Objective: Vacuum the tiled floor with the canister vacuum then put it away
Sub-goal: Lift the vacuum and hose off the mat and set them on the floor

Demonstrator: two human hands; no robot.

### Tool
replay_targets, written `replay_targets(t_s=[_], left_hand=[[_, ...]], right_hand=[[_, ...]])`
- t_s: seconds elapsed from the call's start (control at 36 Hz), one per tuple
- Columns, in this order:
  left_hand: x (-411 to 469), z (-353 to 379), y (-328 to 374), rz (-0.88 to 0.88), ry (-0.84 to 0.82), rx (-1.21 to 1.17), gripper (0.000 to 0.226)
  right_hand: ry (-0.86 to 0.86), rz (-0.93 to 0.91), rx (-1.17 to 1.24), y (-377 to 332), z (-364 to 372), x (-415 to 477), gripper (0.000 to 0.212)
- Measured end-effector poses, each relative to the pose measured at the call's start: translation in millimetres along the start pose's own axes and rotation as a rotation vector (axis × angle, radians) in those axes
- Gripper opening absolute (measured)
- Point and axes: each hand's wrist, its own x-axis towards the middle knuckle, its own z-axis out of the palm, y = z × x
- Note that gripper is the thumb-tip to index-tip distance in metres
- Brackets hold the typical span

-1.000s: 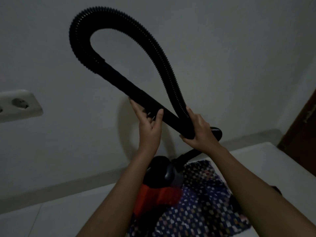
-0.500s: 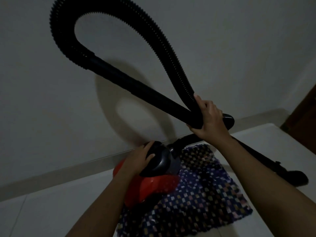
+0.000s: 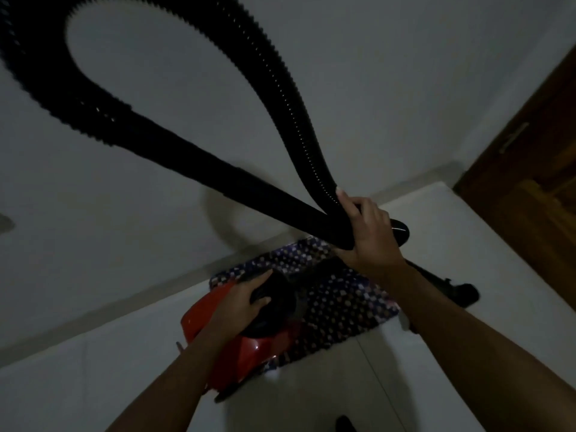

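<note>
A red canister vacuum (image 3: 246, 353) with a black top sits low in the middle, half on a patterned mat (image 3: 343, 310). My left hand (image 3: 246, 302) grips the black handle on top of the canister. A black ribbed hose (image 3: 280, 98) loops high up to the left and comes back down. My right hand (image 3: 366, 232) holds both strands of the loop together where they cross. Behind my right forearm, the black wand and floor nozzle (image 3: 461, 293) lie on the tiles.
A pale wall (image 3: 374, 73) rises just behind the vacuum, with a skirting strip along its foot. A brown wooden door (image 3: 536, 157) stands at the right. White floor tiles (image 3: 93, 378) spread to the left and front. A dark object (image 3: 344, 424) shows at the bottom edge.
My left hand let go of the hose, dropped to the canister and closed round its top handle. The view moved closer and lower, and the hose loop now reaches beyond the top left.
</note>
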Motion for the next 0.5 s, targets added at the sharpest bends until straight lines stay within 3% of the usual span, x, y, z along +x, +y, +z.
replay_targets(t_s=[0.17, 0.28, 0.5], left_hand=[[-78.1, -71.6, 70.5, 0.023, -0.04, -0.007, 0.061], [-130.9, -121.6, 108.7, 0.023, -0.053, -0.018, 0.06], [-237.5, -210.9, 156.1, 0.076, 0.049, -0.028, 0.06]], right_hand=[[0.054, 0.096, 0.048, -90.1, -98.5, 10.7, 0.086], [0.126, 0.115, 0.056, -150.4, -166.1, 17.7, 0.101], [0.202, 0.099, -0.023, -261.5, -264.1, 14.0, 0.109]])
